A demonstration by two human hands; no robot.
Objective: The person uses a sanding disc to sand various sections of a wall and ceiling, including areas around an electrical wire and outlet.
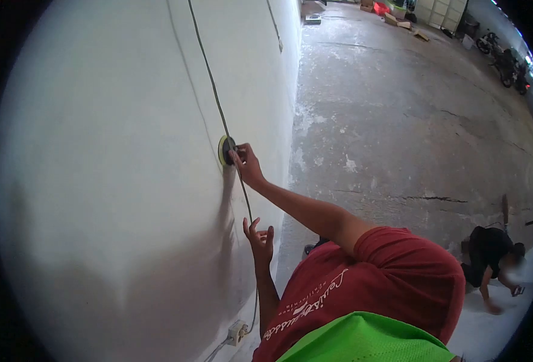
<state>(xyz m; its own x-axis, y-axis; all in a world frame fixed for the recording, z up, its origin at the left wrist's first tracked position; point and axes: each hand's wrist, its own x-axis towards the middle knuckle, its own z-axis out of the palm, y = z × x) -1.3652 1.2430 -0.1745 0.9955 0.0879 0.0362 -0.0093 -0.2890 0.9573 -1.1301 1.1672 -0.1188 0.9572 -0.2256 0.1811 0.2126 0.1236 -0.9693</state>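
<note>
A round pad [227,150], dark with a yellow-green rim, rests against the pale wall [128,151]. My right hand [246,164] is closed on its dark back, with the fingertips at the pad's near side. A thin cable [214,89] runs down the wall side, passing in front of the pad and by my right hand. Lower down, my left hand [259,240] is raised beside the cable with its fingers apart and slightly bent. It holds nothing that I can see.
A white socket box [237,332] with cords sits low by the wall. Another person [492,253] in dark clothing crouches on the right, holding a small object. Cracked concrete floor [387,120] stretches ahead, with motorbikes [507,65] and boxes [397,21] far back.
</note>
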